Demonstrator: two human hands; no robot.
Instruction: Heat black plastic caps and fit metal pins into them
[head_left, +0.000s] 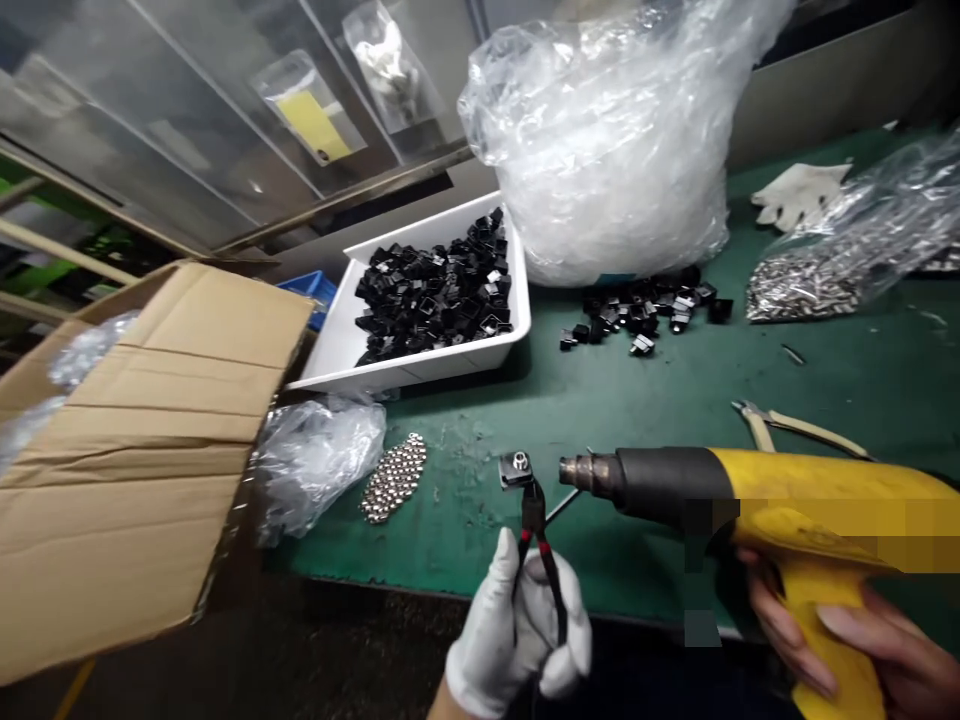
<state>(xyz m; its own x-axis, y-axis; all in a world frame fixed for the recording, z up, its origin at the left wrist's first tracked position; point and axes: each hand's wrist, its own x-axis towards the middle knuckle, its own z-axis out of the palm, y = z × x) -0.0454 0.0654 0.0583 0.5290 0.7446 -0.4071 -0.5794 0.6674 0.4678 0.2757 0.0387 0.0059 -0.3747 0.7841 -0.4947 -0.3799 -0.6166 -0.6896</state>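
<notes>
My left hand [491, 620], in a white glove, is closed around a pair of dark pliers [533, 515] with red marks on the handles. At the plier tips sits a small black square piece [515, 470] with a round silver emblem on its face. My right hand [862, 645], bare, grips the handle of a yellow heat gun [817, 480]. Its metal nozzle [589, 472] points left, a short gap away from the square piece. Behind the pliers, a thin metal rod lies partly hidden. Left of the piece, a patch of small shiny metal parts [394, 478] covers the green bench [465, 540].
A white tray [412, 375] holds many black square parts; more such parts [645, 310] lie loose beside a large plastic bag [615, 160]. Cream-handled pliers [810, 432] and a bag of metal pins [806, 285] are at right. A cardboard box [142, 470] stands at left.
</notes>
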